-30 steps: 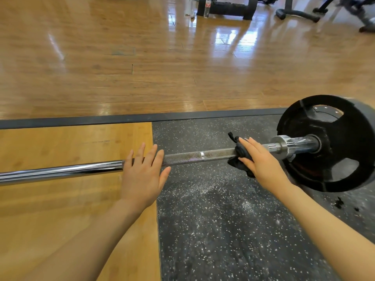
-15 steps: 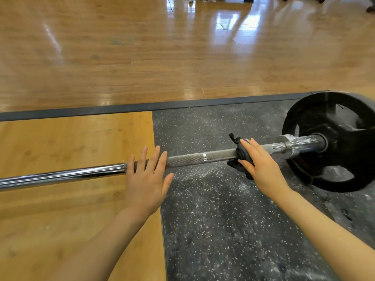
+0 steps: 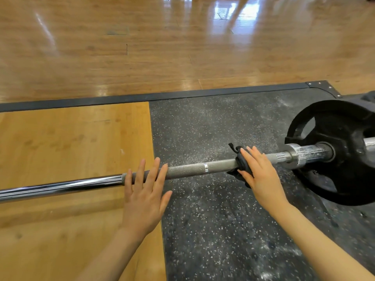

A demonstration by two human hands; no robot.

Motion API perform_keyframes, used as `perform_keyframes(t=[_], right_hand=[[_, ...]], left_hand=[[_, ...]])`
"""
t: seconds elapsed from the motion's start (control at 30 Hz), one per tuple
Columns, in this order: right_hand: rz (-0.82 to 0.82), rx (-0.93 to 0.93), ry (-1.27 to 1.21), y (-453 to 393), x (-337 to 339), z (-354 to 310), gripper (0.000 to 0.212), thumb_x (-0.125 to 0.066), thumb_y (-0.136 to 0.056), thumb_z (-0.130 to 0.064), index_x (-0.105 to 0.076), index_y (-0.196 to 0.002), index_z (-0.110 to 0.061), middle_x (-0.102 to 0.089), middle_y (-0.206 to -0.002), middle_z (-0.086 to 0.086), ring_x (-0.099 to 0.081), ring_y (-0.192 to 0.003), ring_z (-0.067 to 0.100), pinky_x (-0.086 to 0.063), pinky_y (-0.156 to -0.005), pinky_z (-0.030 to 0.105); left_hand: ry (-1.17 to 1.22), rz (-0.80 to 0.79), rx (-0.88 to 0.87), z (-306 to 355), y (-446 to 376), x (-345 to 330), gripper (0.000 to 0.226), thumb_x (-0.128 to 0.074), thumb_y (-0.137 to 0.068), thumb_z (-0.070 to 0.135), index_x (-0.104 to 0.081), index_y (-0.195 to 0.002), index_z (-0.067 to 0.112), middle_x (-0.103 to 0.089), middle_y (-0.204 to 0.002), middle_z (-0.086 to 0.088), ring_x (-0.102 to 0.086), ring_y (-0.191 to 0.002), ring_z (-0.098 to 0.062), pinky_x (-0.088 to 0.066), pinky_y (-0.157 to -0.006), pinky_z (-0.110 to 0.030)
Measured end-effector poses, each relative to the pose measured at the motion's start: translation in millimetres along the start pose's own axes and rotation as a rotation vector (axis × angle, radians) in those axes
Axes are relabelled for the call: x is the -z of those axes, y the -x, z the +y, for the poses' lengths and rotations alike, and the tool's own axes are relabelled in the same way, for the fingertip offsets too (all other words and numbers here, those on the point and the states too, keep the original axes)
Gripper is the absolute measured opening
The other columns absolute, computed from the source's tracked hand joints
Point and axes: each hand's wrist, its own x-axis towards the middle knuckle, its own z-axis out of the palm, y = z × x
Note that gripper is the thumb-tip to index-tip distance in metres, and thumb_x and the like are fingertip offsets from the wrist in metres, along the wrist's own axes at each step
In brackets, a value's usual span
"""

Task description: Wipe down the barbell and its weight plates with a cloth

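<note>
The barbell (image 3: 192, 169) lies across the floor, its shaft chrome on the left and knurled grey toward the right. A black weight plate (image 3: 345, 179) sits on the right sleeve (image 3: 308, 154). A dark cloth (image 3: 239, 157) is draped over the shaft a little left of the collar. My right hand (image 3: 261, 175) presses on the cloth with straight fingers; its thumb is hidden. My left hand (image 3: 142, 199) rests flat on the shaft where the knurling begins, fingers spread and straight.
The bar spans a wooden platform panel (image 3: 71, 149) on the left and speckled black rubber matting (image 3: 213, 230), dusted with white powder, on the right. A dark border strip (image 3: 121, 99) edges the platform. Glossy wooden gym floor (image 3: 142, 47) stretches beyond.
My right hand and the cloth have slid slightly left along the shaft, away from the collar. My left hand stays on the bar. The view has tilted down, hiding the far equipment.
</note>
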Motion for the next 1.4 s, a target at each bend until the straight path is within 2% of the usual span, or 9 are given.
perform_keyframes(t=[0.13, 0.3, 0.57, 0.63, 0.73, 0.83, 1.0, 1.2, 1.4], right_hand=[[0.019, -0.003, 0.005, 14.7, 0.2, -1.9, 0.061, -0.071, -0.085, -0.009, -0.047, -0.141, -0.007, -0.047, -0.145, 0.014, -0.037, -0.139, 0.034, -0.027, -0.114, 0.051], [-0.001, -0.022, 0.005, 33.3, 3.4, -3.5, 0.061, -0.07, -0.086, -0.012, -0.046, -0.142, -0.008, -0.046, -0.146, 0.011, -0.036, -0.139, 0.031, -0.024, -0.116, 0.047], [-0.209, 0.04, -0.006, 29.0, 9.4, -36.4, 0.065, -0.045, -0.09, -0.043, -0.038, -0.148, -0.013, -0.04, -0.15, 0.004, -0.032, -0.142, 0.023, -0.015, -0.119, 0.033], [-0.25, 0.121, 0.019, 24.7, 2.6, -55.4, 0.066, -0.045, -0.091, -0.047, -0.039, -0.147, -0.013, -0.044, -0.148, 0.006, -0.038, -0.139, 0.026, -0.022, -0.117, 0.036], [-0.181, 0.251, 0.1, 17.4, -6.1, -75.9, 0.053, -0.047, -0.095, -0.047, -0.061, -0.13, -0.009, -0.058, -0.134, 0.013, -0.057, -0.119, 0.033, -0.044, -0.103, 0.044], [-0.104, 0.292, 0.121, 13.9, -8.7, -75.9, 0.043, -0.044, -0.096, -0.037, -0.071, -0.113, -0.008, -0.065, -0.123, 0.013, -0.065, -0.104, 0.032, -0.051, -0.091, 0.042], [-0.03, 0.388, 0.14, 22.2, -9.4, -49.6, 0.039, -0.049, -0.097, -0.03, -0.068, -0.118, -0.003, -0.065, -0.123, 0.015, -0.063, -0.112, 0.034, -0.051, -0.096, 0.047], [0.002, 0.311, 0.154, 35.3, 4.1, -2.3, 0.045, -0.038, -0.102, -0.03, -0.064, -0.123, -0.001, -0.062, -0.128, 0.015, -0.057, -0.121, 0.034, -0.044, -0.103, 0.051], [0.045, 0.238, 0.099, 32.1, 5.3, -11.7, 0.041, -0.044, -0.098, -0.026, -0.068, -0.116, 0.002, -0.064, -0.123, 0.016, -0.059, -0.118, 0.036, -0.051, -0.093, 0.053]], left_hand=[[0.011, -0.019, -0.019, 4.3, 16.6, 0.7, 0.062, -0.023, -0.1, 0.051, -0.019, -0.154, 0.02, -0.015, -0.162, -0.003, -0.013, -0.148, -0.033, -0.011, -0.116, -0.058], [0.115, -0.068, 0.0, 14.0, 34.2, 13.8, 0.06, -0.017, -0.102, 0.051, -0.034, -0.15, 0.02, -0.022, -0.16, 0.0, -0.015, -0.148, -0.03, -0.008, -0.117, -0.057], [0.139, -0.12, 0.164, 13.1, -19.7, 44.6, 0.07, -0.003, -0.099, 0.057, -0.04, -0.147, 0.022, -0.029, -0.157, -0.007, -0.021, -0.146, -0.032, -0.006, -0.117, -0.055], [0.117, -0.163, 0.176, 9.0, -29.7, 44.5, 0.072, -0.003, -0.097, 0.059, -0.039, -0.148, 0.022, -0.029, -0.157, -0.008, -0.021, -0.146, -0.033, -0.007, -0.117, -0.058], [0.099, -0.215, 0.203, 8.8, -31.4, 40.5, 0.078, 0.004, -0.093, 0.064, -0.032, -0.15, 0.025, -0.023, -0.159, -0.007, -0.014, -0.148, -0.029, -0.003, -0.118, -0.055], [0.104, -0.224, 0.236, 8.8, -30.2, 37.8, 0.083, 0.011, -0.09, 0.067, -0.026, -0.152, 0.026, -0.018, -0.161, -0.006, -0.008, -0.15, -0.027, 0.002, -0.118, -0.053], [0.122, -0.24, 0.265, 7.7, -29.5, 34.8, 0.085, 0.016, -0.087, 0.07, -0.016, -0.154, 0.03, -0.009, -0.163, -0.001, 0.002, -0.15, -0.022, 0.007, -0.118, -0.051], [0.119, -0.251, 0.27, 8.9, -27.9, 36.3, 0.087, 0.018, -0.086, 0.069, -0.019, -0.154, 0.028, -0.013, -0.162, -0.001, 0.001, -0.15, -0.021, 0.006, -0.118, -0.05], [0.103, -0.282, 0.26, 12.6, -26.7, 39.2, 0.085, 0.012, -0.088, 0.068, -0.026, -0.152, 0.026, -0.019, -0.161, -0.004, -0.005, -0.15, -0.023, 0.002, -0.118, -0.051]])
